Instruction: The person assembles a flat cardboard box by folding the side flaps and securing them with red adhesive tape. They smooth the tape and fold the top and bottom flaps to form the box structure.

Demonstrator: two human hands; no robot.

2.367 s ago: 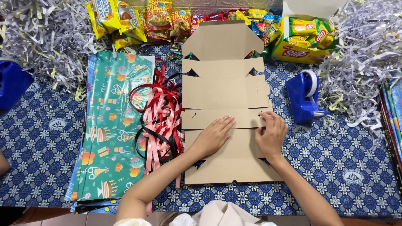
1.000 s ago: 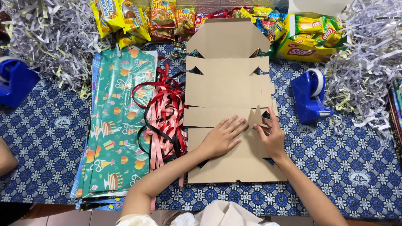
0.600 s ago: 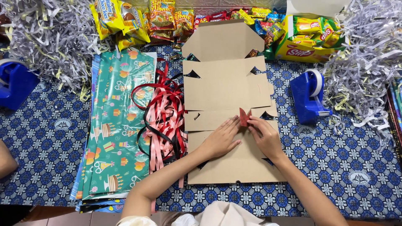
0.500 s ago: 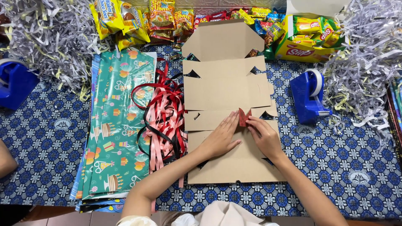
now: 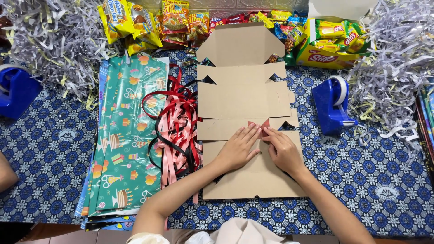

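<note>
A flat, unfolded brown cardboard box (image 5: 242, 92) lies on a blue patterned cloth. My left hand (image 5: 238, 147) rests palm down on its lower panel, fingers together pointing toward a fold line. My right hand (image 5: 282, 149) lies beside it, fingertips touching those of the left. Just beyond both sets of fingertips a small flap (image 5: 258, 124) with a red underside stands up from the fold. Neither hand grips anything; both press flat on the cardboard.
Red, pink and black ribbons (image 5: 176, 124) and green patterned wrapping sheets (image 5: 124, 135) lie left of the box. Blue tape dispensers sit at right (image 5: 332, 106) and far left (image 5: 16, 90). Snack packets (image 5: 176, 18) line the back; shredded paper (image 5: 393, 58) piles at both sides.
My right hand has slid left from the box's right edge toward the centre to meet the left hand. A small red-backed flap has risen at the fold line.
</note>
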